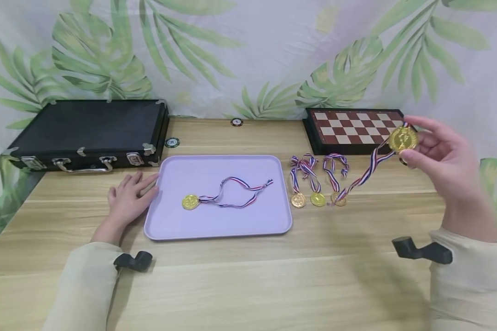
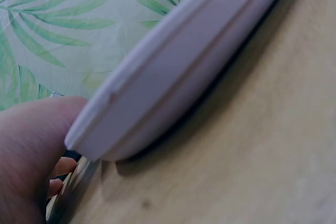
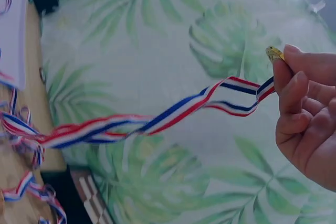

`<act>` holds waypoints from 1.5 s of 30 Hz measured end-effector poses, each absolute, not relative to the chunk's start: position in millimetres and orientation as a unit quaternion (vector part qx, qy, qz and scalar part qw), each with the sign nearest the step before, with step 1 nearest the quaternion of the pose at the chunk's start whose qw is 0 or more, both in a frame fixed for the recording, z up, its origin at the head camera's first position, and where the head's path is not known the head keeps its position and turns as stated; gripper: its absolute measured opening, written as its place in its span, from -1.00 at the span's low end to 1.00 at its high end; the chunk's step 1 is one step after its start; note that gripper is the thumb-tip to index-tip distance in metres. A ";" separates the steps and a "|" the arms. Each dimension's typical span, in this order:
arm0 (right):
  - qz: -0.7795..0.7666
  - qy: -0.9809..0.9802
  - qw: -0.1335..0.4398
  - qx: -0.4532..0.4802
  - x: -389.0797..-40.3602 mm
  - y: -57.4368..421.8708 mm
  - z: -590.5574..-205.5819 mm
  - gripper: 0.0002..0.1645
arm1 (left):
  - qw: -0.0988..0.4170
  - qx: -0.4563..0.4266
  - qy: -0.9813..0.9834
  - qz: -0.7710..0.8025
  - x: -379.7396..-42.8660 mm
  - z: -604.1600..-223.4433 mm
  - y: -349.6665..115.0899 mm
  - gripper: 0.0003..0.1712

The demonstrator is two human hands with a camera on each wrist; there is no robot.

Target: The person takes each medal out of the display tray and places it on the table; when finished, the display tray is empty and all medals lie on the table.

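Observation:
My right hand (image 1: 447,156) pinches a gold medal (image 1: 403,139) between thumb and fingers, raised above the table's right side. Its red, white and blue ribbon (image 3: 184,109) trails leftward and down, overlapping the medals on the table in the head view. At the left edge of a lilac tray (image 1: 219,227), my left hand (image 1: 128,198) rests on the table, thumb side against the rim and fingers loosely spread. On the tray lies another gold medal (image 1: 190,202), its ribbon looped to the right. Beside the tray are a bronze-toned medal (image 1: 298,200), a gold-toned medal (image 1: 318,199) and a partly covered medal (image 1: 342,201).
A black case (image 1: 95,128) with metal latches stands at the back left. Behind the row of medals is a checkered board box (image 1: 356,126). Two poker chips lie toward the back, one chip (image 1: 172,142) close to the case and another chip (image 1: 236,122) by the leaf-print curtain (image 1: 269,55).

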State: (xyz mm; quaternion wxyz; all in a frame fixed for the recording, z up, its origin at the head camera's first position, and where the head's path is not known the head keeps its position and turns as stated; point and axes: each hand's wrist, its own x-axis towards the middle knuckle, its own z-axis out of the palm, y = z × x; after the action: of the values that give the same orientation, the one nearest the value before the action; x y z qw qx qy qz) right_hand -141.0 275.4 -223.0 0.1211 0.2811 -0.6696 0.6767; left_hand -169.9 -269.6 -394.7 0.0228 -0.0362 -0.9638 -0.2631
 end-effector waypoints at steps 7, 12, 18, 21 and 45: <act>0.625 -0.766 0.084 0.124 -179.3 299.9 -214.8 -0.36 | 0.019 -0.035 -0.964 -0.264 -168.3 -394.1 -270.3 -0.39; 0.597 -0.796 0.045 0.088 -216.7 305.7 -220.7 -0.38 | 0.021 -0.038 -0.963 -0.265 -168.4 -394.1 -269.4 -0.39; 0.549 -0.833 0.018 0.066 -241.5 305.4 -256.6 -0.40 | 0.019 -0.035 -0.964 -0.262 -169.4 -393.9 -268.0 -0.38; 0.499 -0.865 0.013 0.051 -241.8 306.8 -282.4 -0.38 | 0.017 -0.034 -0.965 -0.261 -169.8 -393.7 -267.8 -0.38; 0.403 -0.902 -0.120 0.098 -186.8 332.3 -376.7 -0.38 | 0.018 -0.027 -0.966 -0.256 -169.8 -393.5 -268.0 -0.38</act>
State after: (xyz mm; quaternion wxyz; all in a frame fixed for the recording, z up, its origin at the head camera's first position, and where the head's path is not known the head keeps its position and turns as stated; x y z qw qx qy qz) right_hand -186.8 332.3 -376.7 -0.1198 0.0984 -0.9017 0.4035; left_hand -169.8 -268.0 -393.5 0.0182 -0.0269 -0.9662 -0.2559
